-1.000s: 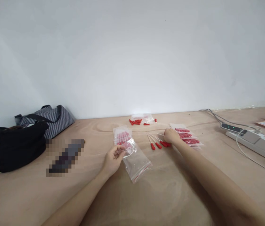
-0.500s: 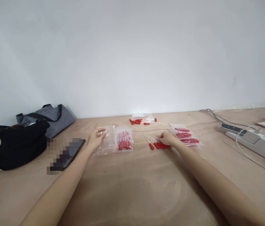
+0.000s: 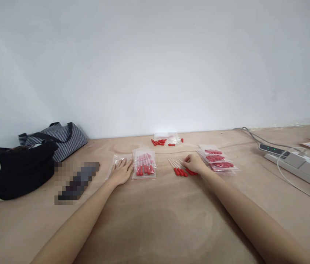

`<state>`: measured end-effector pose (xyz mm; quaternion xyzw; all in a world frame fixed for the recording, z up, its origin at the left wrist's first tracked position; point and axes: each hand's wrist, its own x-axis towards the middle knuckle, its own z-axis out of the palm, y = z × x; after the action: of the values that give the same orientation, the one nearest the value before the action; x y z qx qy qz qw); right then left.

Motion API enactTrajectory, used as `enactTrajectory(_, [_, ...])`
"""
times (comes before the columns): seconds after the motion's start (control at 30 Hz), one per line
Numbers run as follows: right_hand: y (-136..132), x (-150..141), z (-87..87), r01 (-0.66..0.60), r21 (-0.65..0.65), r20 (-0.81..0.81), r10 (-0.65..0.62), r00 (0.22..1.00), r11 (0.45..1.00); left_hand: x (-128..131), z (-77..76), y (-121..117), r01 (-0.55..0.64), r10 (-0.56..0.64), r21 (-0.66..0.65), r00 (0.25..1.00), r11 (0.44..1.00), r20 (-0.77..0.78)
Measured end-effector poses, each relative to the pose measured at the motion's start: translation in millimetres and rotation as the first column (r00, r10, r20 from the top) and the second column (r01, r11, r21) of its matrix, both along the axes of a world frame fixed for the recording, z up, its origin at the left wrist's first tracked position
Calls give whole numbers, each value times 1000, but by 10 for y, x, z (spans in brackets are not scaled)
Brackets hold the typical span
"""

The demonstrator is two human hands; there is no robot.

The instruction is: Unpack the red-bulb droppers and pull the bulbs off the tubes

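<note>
My left hand lies flat with fingers spread on a clear zip bag. Just right of it is a stack of zip bags with red-bulbed droppers inside. My right hand is closed, its fingertips pinching at the thin stems of droppers in a row. Part of that row is hidden under the hand. Several droppers show to its left, red bulbs toward me and pale stems pointing away. Beside the right hand lies another pile of filled zip bags.
Loose red bulbs and a clear bag lie near the wall. At left are a black bag, a striped bag and a phone. A power strip with cables sits at right.
My left hand carried the clear bag left from over the filled stack, set it down and flattened on it. My right hand shifted slightly left, and the droppers lie closer together.
</note>
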<state>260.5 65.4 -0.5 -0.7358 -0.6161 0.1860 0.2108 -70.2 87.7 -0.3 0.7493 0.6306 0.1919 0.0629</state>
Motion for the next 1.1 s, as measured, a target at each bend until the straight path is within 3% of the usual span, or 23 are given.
enactTrajectory(0.2, [-84, 183, 19, 6, -1, -29, -6, 1000, 1000, 213, 199, -149, -27, 36, 214, 999, 976, -36])
enactTrajectory(0.33, [-186, 254, 36, -20, -22, -106, 18, 994, 1000, 339, 198, -251, -29, 25, 134, 999, 991, 35])
enactTrajectory(0.4, [-223, 228, 30, -38, -36, -174, 31, 984, 999, 382, 171, -274, -34, 20, 77, 986, 996, 167])
enactTrajectory(0.53, [-232, 82, -22, -42, -41, -320, 27, 947, 998, 439, 131, -287, 18, -12, -8, 864, 1000, 504])
enactTrajectory(0.7, [-194, -66, -98, -34, -2, -460, 30, 887, 999, 525, 110, -422, 102, -46, -60, 798, 993, 601])
enactTrajectory(0.8, [-213, -68, -122, -41, 38, -490, 55, 870, 998, 565, 157, -564, 169, -166, 42, 834, 985, 526])
enactTrajectory(0.9, [-269, -17, -139, -63, 99, -480, 103, 871, 993, 561, 237, -664, 367, -411, 199, 869, 909, 275])
enactTrajectory(1.0, [-351, 50, -155, -60, 177, -435, 133, 891, 982, 509, 263, -662, 578, -595, 166, 799, 799, 86])
enactTrajectory(1.1, [-446, 85, -164, -48, 250, -378, 143, 915, 967, 446, 193, -559, 651, -658, 136, 753, 747, 9])
